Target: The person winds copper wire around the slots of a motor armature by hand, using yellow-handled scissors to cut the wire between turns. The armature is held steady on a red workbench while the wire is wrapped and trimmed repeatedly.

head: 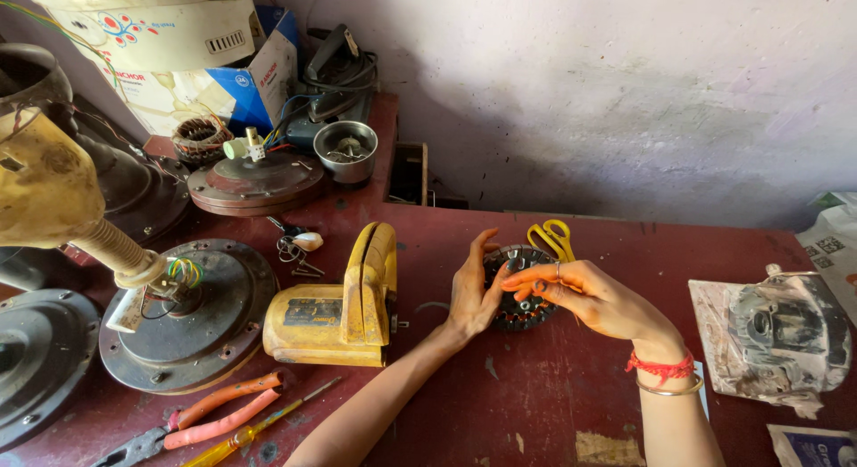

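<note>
A round dark metal motor stator (518, 293) stands on edge on the red workbench (536, 404). My left hand (470, 293) cups its left side with fingers raised. From the right, my right hand (585, 293) reaches over with its fingertips on the stator's face, a red thread and a bangle at the wrist. Yellow-handled scissors (553, 239) lie just behind the stator.
A yellow power tool (344, 306) lies left of my hands. Fan motor housings (192, 315) and a dish-shaped cover (254, 181) fill the left side. Orange-handled pliers (210, 418) and a yellow screwdriver (254, 431) lie near the front. A grey motor on paper (786, 333) sits at right.
</note>
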